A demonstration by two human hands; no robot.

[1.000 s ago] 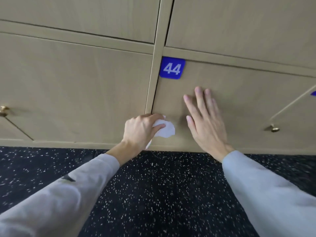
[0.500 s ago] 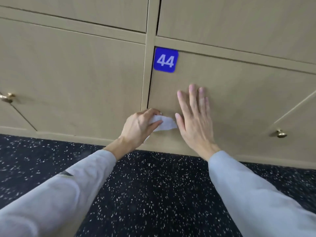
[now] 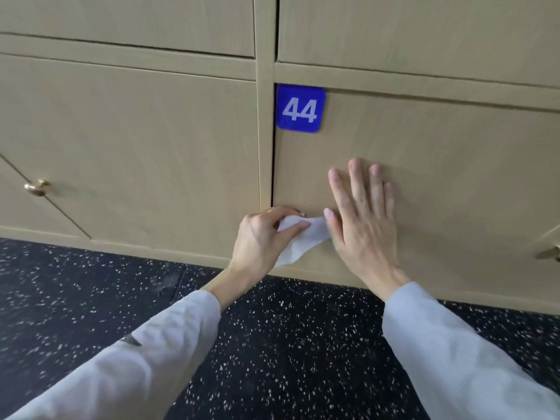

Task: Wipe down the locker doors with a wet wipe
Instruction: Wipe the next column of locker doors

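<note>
Wet wipe [image 3: 300,241], white and crumpled, sits low on locker door [image 3: 439,177], below the blue number plate [image 3: 300,108] marked 44. Left hand [image 3: 263,241] pinches it, fingers curled in a firm grip. Right hand [image 3: 363,219] lies flat on the same door, fingers straight, thumb touching the wipe, lower right of the plate.

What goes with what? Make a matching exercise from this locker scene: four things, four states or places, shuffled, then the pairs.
Things:
1. left hand
2. right hand
3. number plate
4. brass knob

States or places:
A. blue, top left corner of its door
B. flat on the door
C. on the left-hand door
D. grips the wet wipe

Pairs: 1-D, 2-B, 3-A, 4-C
</note>
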